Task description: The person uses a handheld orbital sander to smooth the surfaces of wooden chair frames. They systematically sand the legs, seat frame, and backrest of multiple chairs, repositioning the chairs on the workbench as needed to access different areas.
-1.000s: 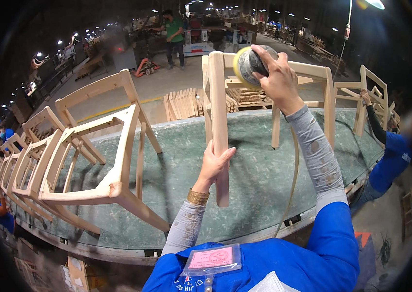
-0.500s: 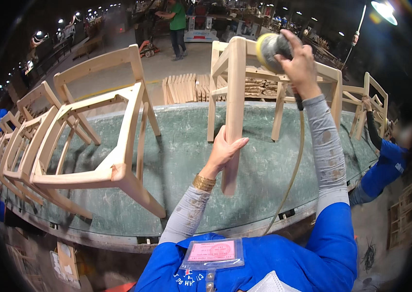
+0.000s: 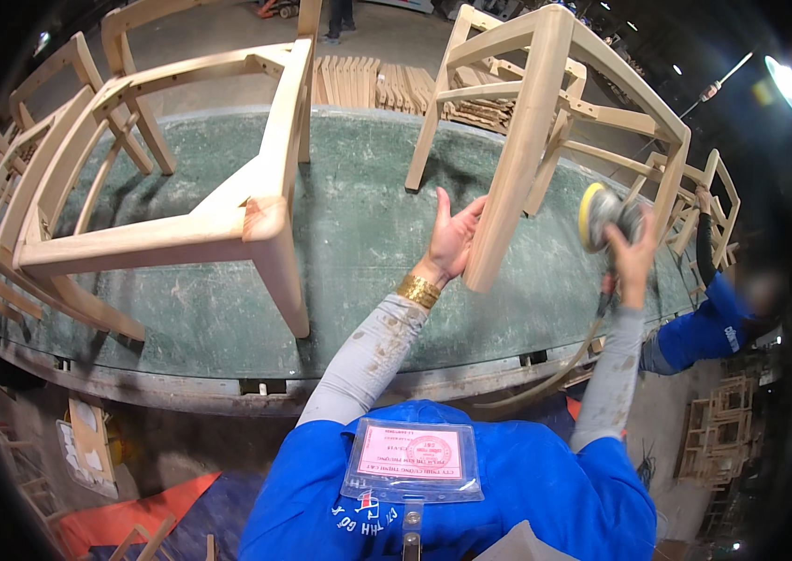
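My left hand (image 3: pixel 453 237) is at the near leg of a bare wooden chair frame (image 3: pixel 529 140). Its thumb is spread, the palm lies against the leg's lower part, and the fingers are partly hidden behind it. In my right hand (image 3: pixel 633 257) is a round orbital sander (image 3: pixel 607 220) with a yellow-edged pad, held off the wood to the right of that leg. The hand and sander are slightly blurred. A hose (image 3: pixel 560 376) trails from the tool over the table's near edge.
The green worktable (image 3: pixel 363 245) carries more chair frames (image 3: pixel 148 229) in a row on the left. Stacked wooden parts (image 3: pixel 347 82) stand beyond its far edge. At the right, a co-worker in blue (image 3: pixel 703 323) reaches to another chair frame. A lamp (image 3: pixel 784 84) hangs upper right.
The sander has come off the chair's top rail, moving down and toward me. My left hand has loosened from around the leg, its thumb now spread. The view has tilted downward.
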Motion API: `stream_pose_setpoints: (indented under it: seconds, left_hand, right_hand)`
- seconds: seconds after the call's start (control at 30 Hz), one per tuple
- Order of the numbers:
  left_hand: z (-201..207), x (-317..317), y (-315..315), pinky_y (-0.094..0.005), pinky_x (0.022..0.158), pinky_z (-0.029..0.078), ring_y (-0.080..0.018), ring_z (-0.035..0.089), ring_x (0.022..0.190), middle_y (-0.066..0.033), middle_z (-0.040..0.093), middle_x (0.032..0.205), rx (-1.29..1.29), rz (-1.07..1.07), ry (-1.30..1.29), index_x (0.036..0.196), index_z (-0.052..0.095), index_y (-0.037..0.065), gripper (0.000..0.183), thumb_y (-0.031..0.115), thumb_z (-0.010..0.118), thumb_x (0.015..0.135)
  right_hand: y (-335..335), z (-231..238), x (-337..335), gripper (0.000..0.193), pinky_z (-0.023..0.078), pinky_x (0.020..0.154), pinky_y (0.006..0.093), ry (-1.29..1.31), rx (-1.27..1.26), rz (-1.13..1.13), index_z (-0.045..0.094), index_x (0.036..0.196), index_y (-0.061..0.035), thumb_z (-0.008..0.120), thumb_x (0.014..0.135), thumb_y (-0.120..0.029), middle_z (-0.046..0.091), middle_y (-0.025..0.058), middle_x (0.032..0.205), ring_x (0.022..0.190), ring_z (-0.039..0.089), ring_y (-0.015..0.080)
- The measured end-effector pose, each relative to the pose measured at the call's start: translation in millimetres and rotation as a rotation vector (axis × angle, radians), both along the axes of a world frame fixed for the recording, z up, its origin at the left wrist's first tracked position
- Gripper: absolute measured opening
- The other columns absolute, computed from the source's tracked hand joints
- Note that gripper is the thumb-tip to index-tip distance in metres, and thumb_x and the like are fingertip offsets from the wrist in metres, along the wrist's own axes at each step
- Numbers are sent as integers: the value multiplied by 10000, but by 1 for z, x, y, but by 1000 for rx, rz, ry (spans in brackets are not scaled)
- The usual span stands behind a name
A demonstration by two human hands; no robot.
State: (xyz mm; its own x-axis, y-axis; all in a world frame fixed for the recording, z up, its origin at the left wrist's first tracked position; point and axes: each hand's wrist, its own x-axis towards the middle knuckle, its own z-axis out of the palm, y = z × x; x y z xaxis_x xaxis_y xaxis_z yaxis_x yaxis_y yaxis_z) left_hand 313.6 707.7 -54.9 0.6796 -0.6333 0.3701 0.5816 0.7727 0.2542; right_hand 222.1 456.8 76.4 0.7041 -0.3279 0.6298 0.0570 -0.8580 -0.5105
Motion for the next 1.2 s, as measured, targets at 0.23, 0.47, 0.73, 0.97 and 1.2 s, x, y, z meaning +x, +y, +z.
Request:
stream_pose_setpoints:
  seconds: [0.23,0.47,0.73,0.97,1.2]
  left_hand:
    - [7,1,-1,-353,918,432,-229,514,1102,-162,466,1302,-56,-34,7,1427,212,92,951,788,98,790]
    - [6,4,11,-364,939,412,-237,476,1145,-148,426,1332,52,13,-78,1434,182,94,936,778,114,800]
    - [20,-10,15,-328,927,406,-190,506,1088,-122,506,1206,687,403,-384,1356,299,32,754,419,637,804]
    - [20,-45,-23,-306,756,466,-163,559,867,-88,575,967,975,828,-438,1111,473,12,579,231,781,672]
    - [-53,-92,-84,-300,661,480,-157,576,746,-94,587,844,1146,815,-571,1050,485,33,459,142,723,673]
  right_hand:
    - [68,-178,-65,806,449,913,351,548,174,3,453,1281,-36,787,548,-74,593,149,1144,1056,572,258]
    - [175,-271,-44,854,467,849,421,802,-96,319,348,1356,-130,776,638,-308,491,224,1116,1007,530,384]
    - [101,-188,-6,639,329,1018,395,462,84,123,427,1242,-20,728,714,-219,464,201,1223,1228,386,339]
    - [-122,-93,-38,657,401,894,456,-156,-153,-875,437,1245,-65,729,725,-340,495,206,1189,1109,486,382]
    - [-253,-189,-41,421,458,745,351,-76,322,-510,528,1069,-57,733,753,-246,626,122,881,804,599,226]
